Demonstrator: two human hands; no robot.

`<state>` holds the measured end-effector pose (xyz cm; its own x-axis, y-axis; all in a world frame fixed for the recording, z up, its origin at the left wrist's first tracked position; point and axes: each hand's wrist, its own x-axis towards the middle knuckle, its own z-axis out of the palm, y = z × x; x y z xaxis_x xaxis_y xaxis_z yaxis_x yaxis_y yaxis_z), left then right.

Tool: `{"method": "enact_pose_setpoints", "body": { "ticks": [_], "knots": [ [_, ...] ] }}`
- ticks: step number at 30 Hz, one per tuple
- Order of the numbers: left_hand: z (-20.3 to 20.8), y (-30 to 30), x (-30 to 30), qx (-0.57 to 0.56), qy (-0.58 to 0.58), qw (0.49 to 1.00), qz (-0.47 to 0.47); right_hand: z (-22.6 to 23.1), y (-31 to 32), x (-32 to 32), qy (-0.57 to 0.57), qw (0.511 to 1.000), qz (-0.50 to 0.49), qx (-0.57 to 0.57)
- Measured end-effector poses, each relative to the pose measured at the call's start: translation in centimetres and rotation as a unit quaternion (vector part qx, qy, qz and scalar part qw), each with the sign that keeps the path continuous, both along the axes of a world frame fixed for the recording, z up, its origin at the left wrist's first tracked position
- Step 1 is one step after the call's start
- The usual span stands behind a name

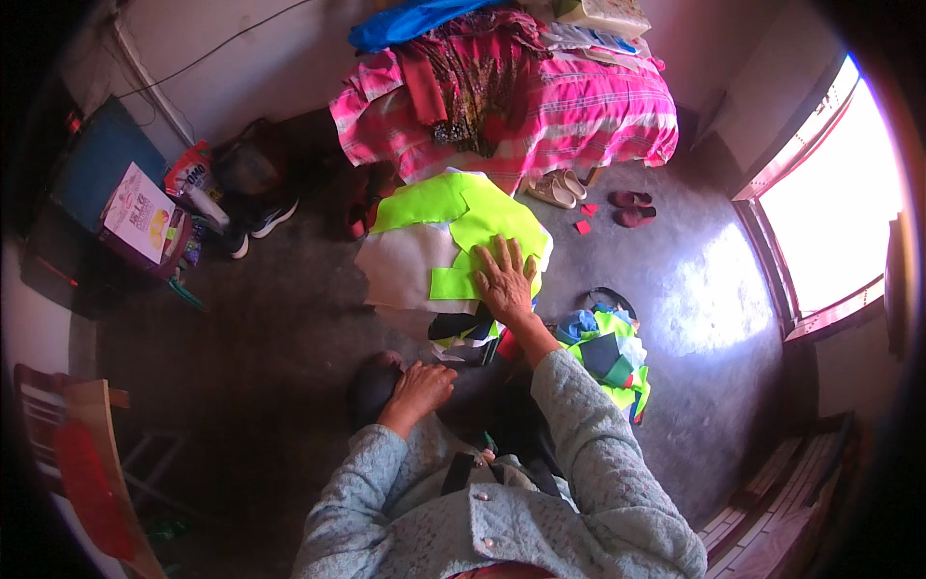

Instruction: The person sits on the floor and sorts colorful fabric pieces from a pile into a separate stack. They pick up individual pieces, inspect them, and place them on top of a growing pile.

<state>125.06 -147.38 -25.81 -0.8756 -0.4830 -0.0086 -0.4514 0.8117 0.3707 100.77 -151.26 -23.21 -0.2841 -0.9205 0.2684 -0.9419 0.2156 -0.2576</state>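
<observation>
My right hand (508, 284) lies flat with its fingers spread on neon yellow fabric pieces (499, 220). They rest on a pale grey-white sheet of cloth (406, 262) over a raised heap in front of me. A small neon yellow rectangle (453, 284) lies beside my fingers. Darker scraps poke out under the near edge; what supports the heap is hidden. My left hand (419, 394) rests by my leg, fingers loosely bent and slightly apart, nothing visible in it.
A pile of mixed cloth scraps (610, 355) sits on the floor to the right. Shoes (557, 188), red slippers (633, 208) and red scraps (583, 228) lie beyond, near a bed with a pink plaid cover (608, 111). A box (140, 214) stands left; a bright doorway (834, 203) is right.
</observation>
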Motion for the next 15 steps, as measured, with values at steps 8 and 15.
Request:
{"method": "enact_pose_setpoints", "body": {
  "ticks": [8,15],
  "knots": [
    [-3.2,-0.9,0.7,-0.025,-0.114,0.993,0.036,-1.5,-0.6,-0.6,0.030,0.999,-0.002,-0.016],
    [-3.2,-1.7,0.1,0.074,-0.137,0.986,0.062,-1.7,-0.6,-0.8,0.025,1.000,0.006,-0.014]
  ]
}}
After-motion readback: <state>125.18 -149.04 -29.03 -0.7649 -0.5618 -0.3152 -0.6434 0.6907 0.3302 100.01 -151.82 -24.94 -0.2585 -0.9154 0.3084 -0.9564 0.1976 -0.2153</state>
